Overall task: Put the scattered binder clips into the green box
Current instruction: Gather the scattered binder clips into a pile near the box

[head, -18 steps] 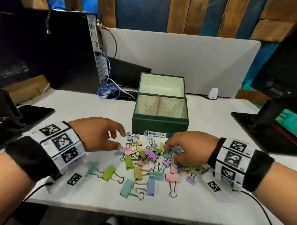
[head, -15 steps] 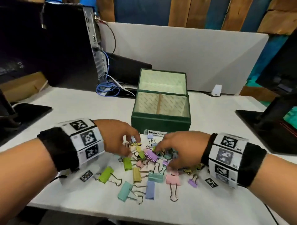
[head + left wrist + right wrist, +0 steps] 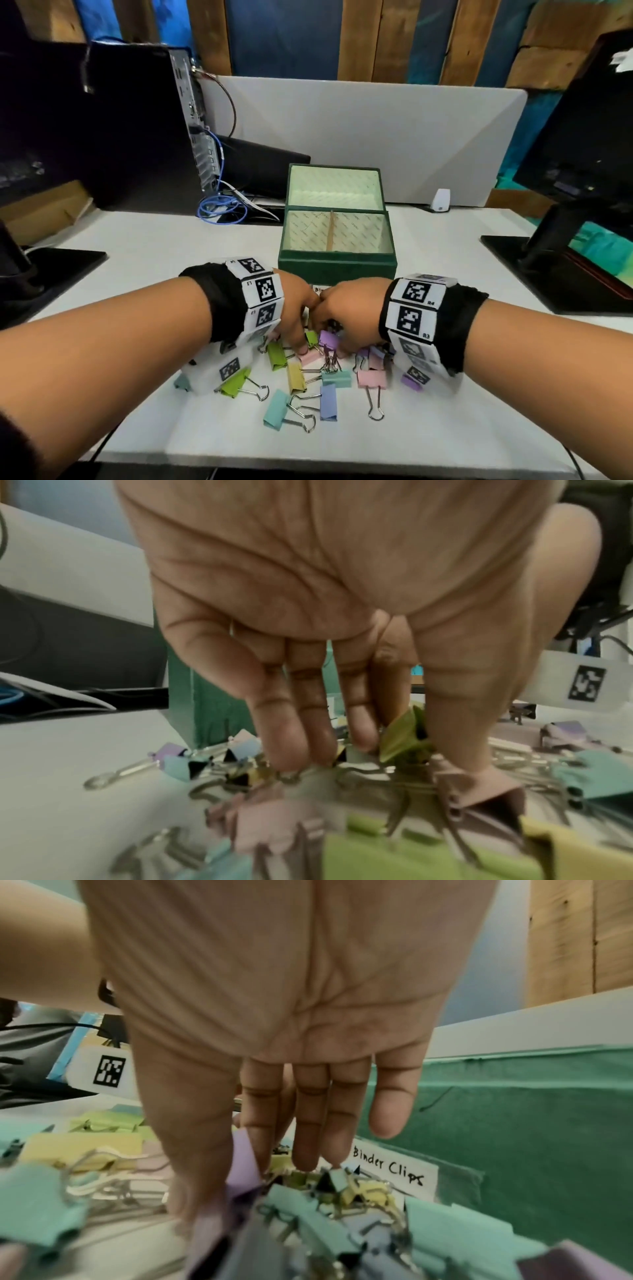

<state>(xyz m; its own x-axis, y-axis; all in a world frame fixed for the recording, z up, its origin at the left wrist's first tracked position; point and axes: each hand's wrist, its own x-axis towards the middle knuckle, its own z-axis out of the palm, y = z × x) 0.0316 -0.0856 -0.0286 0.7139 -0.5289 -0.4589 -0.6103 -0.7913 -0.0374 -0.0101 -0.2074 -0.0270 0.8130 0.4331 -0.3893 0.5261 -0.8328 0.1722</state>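
Both my hands down in the binder clips (image 3: 310, 371), knuckles touching. My left hand (image 3: 296, 310) pinches a green clip (image 3: 402, 735), thumb against fingers. My right hand (image 3: 347, 313) clamps a purple clip (image 3: 243, 1164). Green box (image 3: 337, 269) just beyond my fingertips, lid open.

A white paper label (image 3: 394, 1173) on the front wall of the green box (image 3: 514, 1123), lower centre of the right wrist view, carries the handwritten text "Binder Clips" in black. In the head view, the white marker band (image 3: 412, 308) on the right wrist, centre right of the frame, bears the printed codes "R4" and "R3" (one beside each square marker). The codes on the marker band (image 3: 262, 298) on the left wrist are too blurred to read.
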